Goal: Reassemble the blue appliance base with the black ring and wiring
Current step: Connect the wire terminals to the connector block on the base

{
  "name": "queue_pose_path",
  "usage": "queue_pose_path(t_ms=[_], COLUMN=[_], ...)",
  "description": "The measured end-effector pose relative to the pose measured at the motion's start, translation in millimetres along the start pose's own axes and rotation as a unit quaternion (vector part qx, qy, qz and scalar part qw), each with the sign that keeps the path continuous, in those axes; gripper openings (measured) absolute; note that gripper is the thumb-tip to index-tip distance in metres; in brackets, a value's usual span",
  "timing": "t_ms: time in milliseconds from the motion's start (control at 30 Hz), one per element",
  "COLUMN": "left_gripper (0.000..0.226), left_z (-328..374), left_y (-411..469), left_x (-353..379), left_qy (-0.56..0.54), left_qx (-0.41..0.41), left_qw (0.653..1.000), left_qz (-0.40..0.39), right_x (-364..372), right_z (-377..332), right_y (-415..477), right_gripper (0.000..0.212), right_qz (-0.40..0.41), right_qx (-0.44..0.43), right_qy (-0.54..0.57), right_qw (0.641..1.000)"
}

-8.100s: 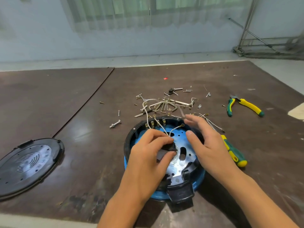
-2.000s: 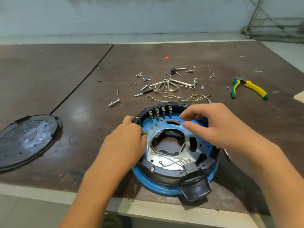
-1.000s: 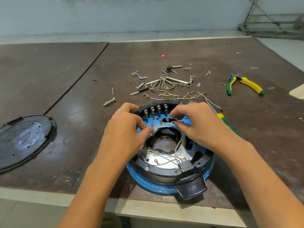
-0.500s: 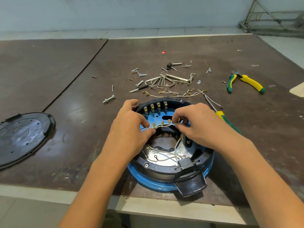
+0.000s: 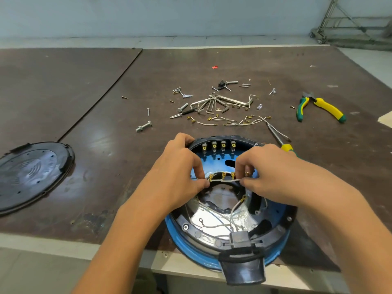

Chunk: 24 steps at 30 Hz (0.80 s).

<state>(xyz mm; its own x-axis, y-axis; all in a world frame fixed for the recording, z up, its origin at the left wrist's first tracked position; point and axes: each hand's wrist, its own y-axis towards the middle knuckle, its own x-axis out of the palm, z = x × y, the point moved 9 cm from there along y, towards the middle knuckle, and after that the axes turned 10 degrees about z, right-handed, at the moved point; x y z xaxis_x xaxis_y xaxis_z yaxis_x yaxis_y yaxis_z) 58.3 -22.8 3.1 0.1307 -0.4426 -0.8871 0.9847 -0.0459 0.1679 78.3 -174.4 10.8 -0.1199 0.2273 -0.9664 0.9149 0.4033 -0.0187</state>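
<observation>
A black lid [image 5: 31,172] lies at the far left of the counter [image 5: 106,158]. The round blue base [image 5: 197,256] sits open side up at the near edge, with the black ring [image 5: 224,138] seated inside its rim and its black tab pointing towards the person. The left hand [image 5: 180,172] pinches one end of a white wire [image 5: 224,181] with brass clips. The right hand [image 5: 269,172] pinches the other end. The wire runs left to right across the base's central opening. Pliers [image 5: 318,108] lie far right.
</observation>
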Motion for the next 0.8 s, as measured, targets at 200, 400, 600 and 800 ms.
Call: queue_pose_path(t_ms=[200, 400, 600, 800], left_gripper=[0.019, 0.019, 0.01, 0.007], left_z=[0.4, 0.7, -0.4, -5.1], left_y=[2.6, 10.5, 17.5, 24.1], left_x=[-4.9, -5.4, -0.3, -2.6], left_qy=[0.012, 0.016, 0.007, 0.015], left_qx=[0.014, 0.012, 0.006, -0.002], left_qw=[1.0, 0.999, 1.0, 0.999], left_qz=[0.011, 0.049, 0.03, 0.052], right_x=[-13.1, -12.9, -2.7, -3.5], right_z=[-15.8, -7.6, -1.4, -0.5], right_y=[7.7, 17.9, 22.9, 26.4], right_gripper=[0.009, 0.011, 0.015, 0.01], right_qz=[0.103, 0.133, 0.106, 0.112], right_qx=[-0.034, -0.028, -0.013, -0.014], right_qy=[0.003, 0.046, 0.057, 0.059], right_qw=[0.994, 0.99, 0.993, 0.992])
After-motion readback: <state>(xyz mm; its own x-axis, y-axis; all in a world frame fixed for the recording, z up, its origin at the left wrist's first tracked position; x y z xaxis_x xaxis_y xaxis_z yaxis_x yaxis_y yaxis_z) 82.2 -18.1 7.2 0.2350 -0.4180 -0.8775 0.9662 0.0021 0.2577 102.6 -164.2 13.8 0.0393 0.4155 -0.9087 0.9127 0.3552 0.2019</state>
